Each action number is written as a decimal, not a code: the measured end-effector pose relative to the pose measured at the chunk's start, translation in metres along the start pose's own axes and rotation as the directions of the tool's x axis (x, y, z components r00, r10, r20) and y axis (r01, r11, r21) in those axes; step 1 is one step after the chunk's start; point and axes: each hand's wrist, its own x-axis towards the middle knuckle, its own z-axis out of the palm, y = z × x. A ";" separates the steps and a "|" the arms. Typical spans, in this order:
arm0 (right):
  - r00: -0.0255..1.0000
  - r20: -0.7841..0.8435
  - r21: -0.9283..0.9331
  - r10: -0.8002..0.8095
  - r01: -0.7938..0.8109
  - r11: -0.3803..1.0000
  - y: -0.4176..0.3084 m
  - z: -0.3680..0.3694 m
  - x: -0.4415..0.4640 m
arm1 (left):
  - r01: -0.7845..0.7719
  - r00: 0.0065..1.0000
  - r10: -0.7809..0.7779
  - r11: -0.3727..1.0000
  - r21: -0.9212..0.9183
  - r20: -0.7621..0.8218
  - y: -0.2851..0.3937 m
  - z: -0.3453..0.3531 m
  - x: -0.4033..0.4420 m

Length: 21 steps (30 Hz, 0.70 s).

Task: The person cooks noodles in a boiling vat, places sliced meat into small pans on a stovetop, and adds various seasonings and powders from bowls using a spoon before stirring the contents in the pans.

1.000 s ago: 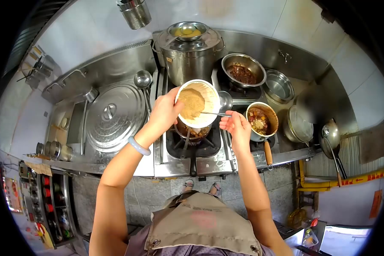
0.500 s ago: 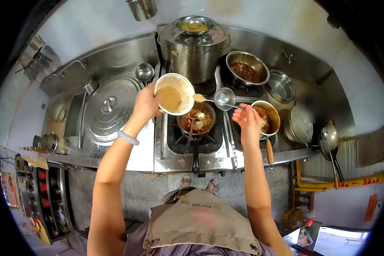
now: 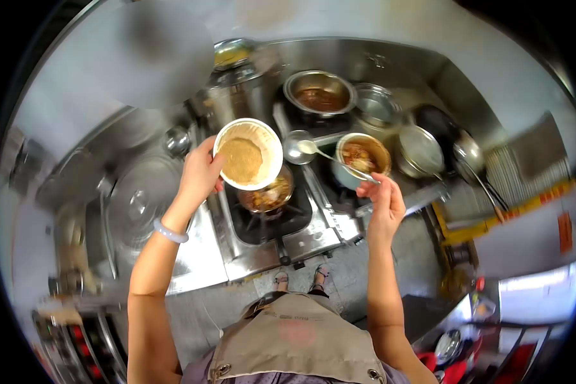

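Observation:
My left hand (image 3: 198, 171) grips a white bowl (image 3: 272, 142) by its left rim, tilted so the tan powder (image 3: 242, 161) in it shows. Below the bowl and partly hidden by it, a small dark-handled pan (image 3: 265, 197) of chunky food sits on a burner. Between the fingertips of my right hand (image 3: 384, 203) is the handle of a metal spoon (image 3: 339, 161). The spoon's head is smeared and pale, so its load is hard to make out; it lies over a ladle (image 3: 294, 150), beside a light-coloured pot (image 3: 383, 153) of reddish-brown food.
Behind stand a large stockpot (image 3: 237, 102), a steel basin (image 3: 320, 96) of dark food and a steel bowl (image 3: 376, 105). At the right are a covered pot (image 3: 421, 150) and a wok with a ladle (image 3: 468, 152). A wide round lid (image 3: 141, 201) occupies the left counter.
The camera view has tilted and shifted. My right hand has moved the spoon away from the bowl toward the right-hand pot. My left hand still holds the bowl, now covering more of the pan.

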 end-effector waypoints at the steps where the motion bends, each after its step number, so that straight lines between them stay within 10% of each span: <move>1: 0.999 -0.019 0.060 0.033 -0.032 0.998 -0.018 -0.001 -0.008 | -0.057 0.998 0.057 0.998 -0.008 0.013 0.003 0.005 0.000; 6: 0.917 -0.390 -0.113 -0.083 0.042 0.993 -0.101 -0.079 -0.073 | -0.154 0.752 0.355 0.914 -0.375 0.556 0.103 0.146 -0.013; 9: 0.814 -0.517 -0.292 -0.265 0.124 0.948 -0.154 -0.094 -0.139 | -0.151 0.488 0.500 0.855 -0.495 0.715 0.152 0.206 -0.071; 10: 0.719 -0.555 -0.489 -0.417 0.123 0.863 -0.183 -0.113 -0.170 | -0.040 0.263 0.529 0.841 -0.539 0.807 0.180 0.257 -0.105; 16: 0.175 -0.497 -0.861 -0.850 -0.223 0.457 -0.279 -0.138 -0.287 | 0.028 -0.385 0.508 0.841 -0.540 0.771 0.288 0.325 -0.300; 21: 0.062 -0.176 -0.824 -0.982 -0.555 0.113 -0.323 -0.131 -0.335 | 0.076 -0.673 0.377 0.891 -0.448 0.636 0.320 0.341 -0.405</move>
